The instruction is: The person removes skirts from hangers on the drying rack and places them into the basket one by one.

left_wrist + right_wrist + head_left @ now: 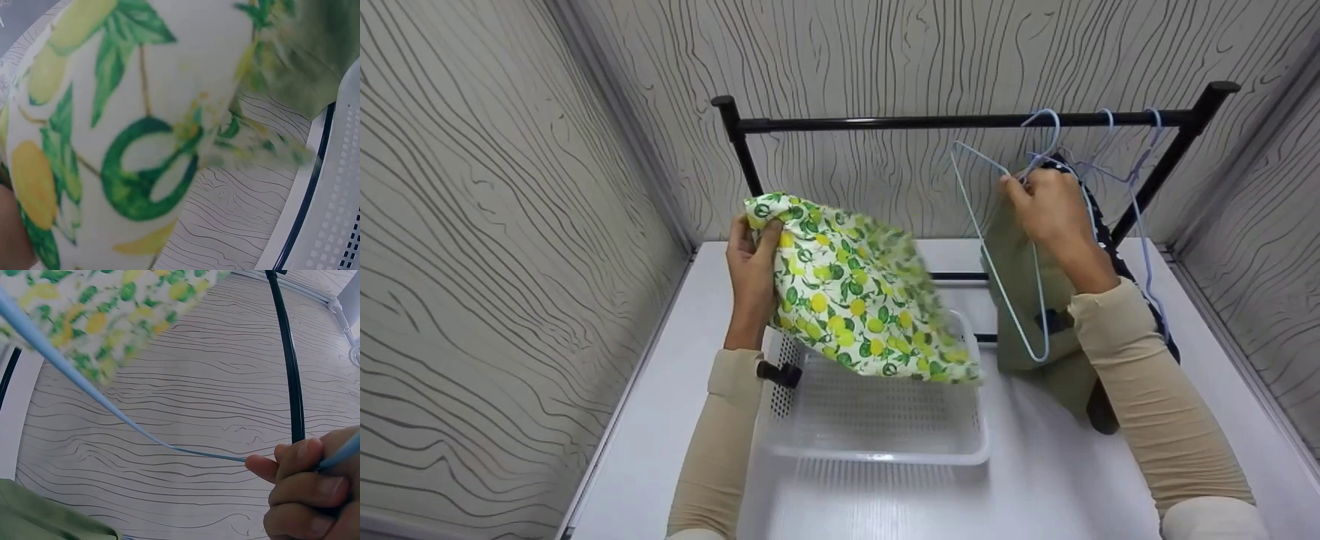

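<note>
My left hand (pixel 751 259) grips a corner of a white cloth (pixel 847 300) printed with yellow lemons and green leaves. The cloth spreads to the right above a white basket (pixel 885 456); its right edge is blurred. Near the rack's rail (pixel 870 122), my right hand (pixel 1054 206) holds a light-blue wire hanger (pixel 982 241) just below its hook. Whether that hook touches the rail, I cannot tell. In the right wrist view, curled fingers (pixel 304 489) wrap the hanger wire (pixel 101 396). The cloth (pixel 152 79) fills much of the left wrist view.
An olive-green garment (pixel 1020 322) and a dark dotted one (pixel 1121 270) hang behind my right hand. A lilac-blue hanger (pixel 1156 142) hangs at the rail's right end. The black rack stands on a white table (pixel 660 420), with patterned walls (pixel 510 225) around it.
</note>
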The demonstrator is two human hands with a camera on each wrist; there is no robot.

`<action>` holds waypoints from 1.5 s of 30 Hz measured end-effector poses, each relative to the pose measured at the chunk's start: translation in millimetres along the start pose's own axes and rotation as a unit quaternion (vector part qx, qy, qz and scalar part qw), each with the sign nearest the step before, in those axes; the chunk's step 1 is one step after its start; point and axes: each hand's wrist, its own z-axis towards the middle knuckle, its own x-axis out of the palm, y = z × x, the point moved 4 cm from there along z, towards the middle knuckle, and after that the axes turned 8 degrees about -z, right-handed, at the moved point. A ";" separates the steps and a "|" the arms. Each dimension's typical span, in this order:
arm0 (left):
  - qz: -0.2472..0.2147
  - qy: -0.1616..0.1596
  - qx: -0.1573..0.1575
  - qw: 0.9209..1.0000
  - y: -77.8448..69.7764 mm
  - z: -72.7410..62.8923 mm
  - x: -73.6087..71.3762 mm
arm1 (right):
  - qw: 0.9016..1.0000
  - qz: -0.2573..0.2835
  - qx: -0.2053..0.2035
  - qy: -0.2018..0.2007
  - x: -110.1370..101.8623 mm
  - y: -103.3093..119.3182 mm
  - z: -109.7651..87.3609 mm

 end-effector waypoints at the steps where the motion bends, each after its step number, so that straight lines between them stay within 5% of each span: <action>1: -0.002 0.002 -0.002 1.000 -0.2 -0.3 0.8 | 1.000 0.003 0.003 0.008 0.9 -0.1 0.1; 7: -0.005 0.016 -0.003 1.000 -0.5 -2.8 2.9 | 0.999 0.014 0.028 0.040 5.6 -0.1 0.3; 22: -0.022 0.004 -0.006 1.000 -12.9 -1.8 -4.7 | 0.999 0.032 0.007 0.020 11.2 6.9 2.1; 45: -0.024 0.089 -0.002 0.996 -52.9 -28.0 49.1 | 0.997 0.069 -0.026 0.012 25.0 23.7 -1.1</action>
